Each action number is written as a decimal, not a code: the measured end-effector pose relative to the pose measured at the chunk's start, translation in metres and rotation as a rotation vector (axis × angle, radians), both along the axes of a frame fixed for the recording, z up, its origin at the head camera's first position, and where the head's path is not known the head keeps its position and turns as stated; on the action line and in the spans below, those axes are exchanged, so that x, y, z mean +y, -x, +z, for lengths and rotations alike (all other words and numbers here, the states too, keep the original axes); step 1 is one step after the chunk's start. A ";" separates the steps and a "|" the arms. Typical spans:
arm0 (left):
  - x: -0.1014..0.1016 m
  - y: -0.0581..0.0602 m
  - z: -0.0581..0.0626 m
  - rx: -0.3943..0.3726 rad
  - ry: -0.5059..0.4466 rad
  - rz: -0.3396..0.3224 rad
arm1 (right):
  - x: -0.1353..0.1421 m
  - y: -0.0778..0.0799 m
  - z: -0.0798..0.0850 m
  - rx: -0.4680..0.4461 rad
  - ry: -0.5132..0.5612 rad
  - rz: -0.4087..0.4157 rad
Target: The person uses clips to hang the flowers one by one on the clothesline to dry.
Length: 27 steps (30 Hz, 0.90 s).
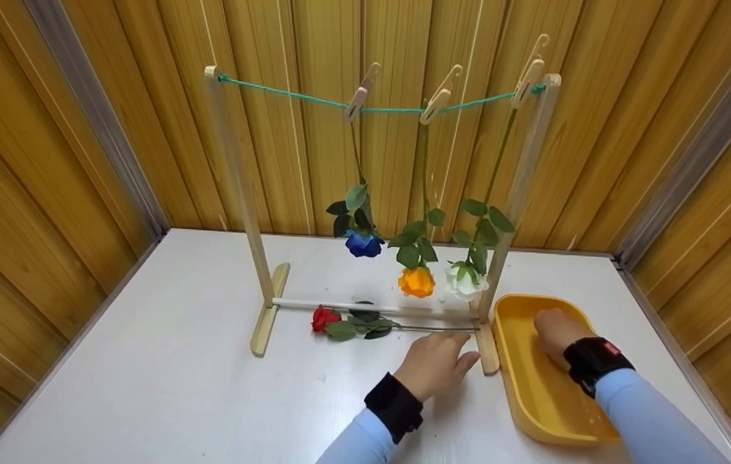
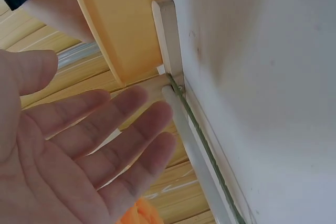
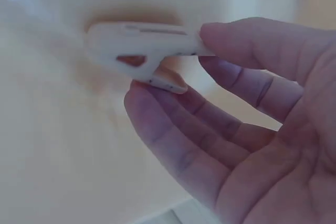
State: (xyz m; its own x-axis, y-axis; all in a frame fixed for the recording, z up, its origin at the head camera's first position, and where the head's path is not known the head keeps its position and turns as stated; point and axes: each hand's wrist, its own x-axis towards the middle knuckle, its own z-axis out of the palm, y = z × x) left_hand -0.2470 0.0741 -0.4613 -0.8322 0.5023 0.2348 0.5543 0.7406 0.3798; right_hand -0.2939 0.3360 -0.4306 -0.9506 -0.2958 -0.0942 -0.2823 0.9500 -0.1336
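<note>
My right hand (image 1: pixel 558 332) reaches down inside the yellow tray (image 1: pixel 536 390). In the right wrist view its thumb and fingers pinch a pale plastic clothespin (image 3: pixel 139 43). My left hand (image 1: pixel 431 367) is over the table beside the stem end of a red rose (image 1: pixel 323 318). Its fingers are spread and hold nothing; in the left wrist view the green stem (image 2: pixel 205 142) runs past the fingertips. The rose lies on its side along the rack's bottom bar (image 1: pixel 371 308), its bloom to the left.
A green line (image 1: pixel 307 97) spans the wooden rack's posts (image 1: pixel 233 167). Clothespins (image 1: pixel 356 103) hang a blue rose (image 1: pixel 364 243), an orange rose (image 1: pixel 417 281) and a white rose (image 1: pixel 466 282) head down. The rack's right foot (image 1: pixel 487 351) stands beside the tray. Wood-patterned walls enclose the white table (image 1: pixel 178 374).
</note>
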 end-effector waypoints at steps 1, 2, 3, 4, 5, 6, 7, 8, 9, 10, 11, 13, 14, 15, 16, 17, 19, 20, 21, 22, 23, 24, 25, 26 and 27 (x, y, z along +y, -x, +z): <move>-0.002 0.000 0.001 -0.004 0.001 0.003 | -0.001 0.001 0.003 -0.003 0.012 0.003; -0.004 0.000 0.001 -0.008 0.001 0.007 | -0.003 0.002 0.006 -0.009 0.029 0.005; -0.005 0.000 0.001 -0.008 0.000 0.011 | -0.004 0.003 0.010 -0.014 0.040 0.012; -0.007 0.000 0.002 -0.009 -0.004 0.015 | -0.005 0.004 0.014 -0.021 0.052 0.014; -0.009 0.000 0.002 -0.009 -0.010 0.018 | -0.007 0.005 0.018 -0.029 0.066 0.015; -0.011 0.000 0.002 -0.005 -0.014 0.021 | -0.008 0.005 0.023 -0.038 0.082 0.015; -0.013 0.000 0.002 0.008 -0.020 0.022 | -0.009 0.004 0.028 -0.050 0.103 0.016; -0.015 -0.001 0.003 0.018 -0.023 0.025 | -0.011 0.003 0.033 -0.062 0.121 0.015; -0.016 -0.001 0.003 0.029 -0.025 0.025 | -0.013 0.002 0.037 -0.072 0.140 0.015; -0.018 -0.001 0.003 0.040 -0.026 0.026 | -0.015 0.000 0.042 -0.080 0.159 0.014; -0.020 -0.002 0.004 0.051 -0.028 0.026 | -0.018 -0.002 0.046 -0.082 0.178 0.019; -0.023 -0.002 0.004 0.066 -0.033 0.024 | -0.024 -0.006 0.054 -0.076 0.203 0.031; -0.025 -0.003 0.005 0.065 -0.035 0.026 | -0.028 -0.008 0.057 -0.065 0.211 0.034; -0.026 -0.003 0.005 0.067 -0.038 0.026 | -0.031 -0.010 0.061 -0.048 0.225 0.044; -0.028 -0.004 0.006 0.070 -0.044 0.026 | -0.035 -0.013 0.064 -0.028 0.236 0.051; -0.030 -0.005 0.006 0.071 -0.051 0.026 | -0.038 -0.015 0.067 -0.002 0.247 0.062; -0.033 -0.006 0.008 0.070 -0.067 0.026 | -0.046 -0.021 0.071 0.045 0.275 0.086; -0.035 -0.007 0.009 0.068 -0.076 0.027 | -0.050 -0.024 0.072 0.070 0.295 0.095; -0.037 -0.008 0.009 0.064 -0.085 0.028 | -0.054 -0.026 0.072 0.095 0.315 0.105; -0.039 -0.008 0.010 0.059 -0.095 0.029 | -0.058 -0.029 0.073 0.114 0.336 0.112; -0.040 -0.009 0.011 0.054 -0.101 0.032 | -0.063 -0.031 0.072 0.132 0.358 0.119; -0.042 -0.009 0.011 0.052 -0.109 0.034 | -0.067 -0.033 0.072 0.144 0.385 0.125; -0.044 -0.010 0.011 0.057 -0.116 0.035 | -0.071 -0.035 0.071 0.152 0.412 0.127; -0.046 -0.010 0.011 0.056 -0.122 0.039 | -0.076 -0.037 0.069 0.159 0.443 0.129; -0.048 -0.011 0.011 0.056 -0.129 0.041 | -0.080 -0.039 0.068 0.163 0.471 0.133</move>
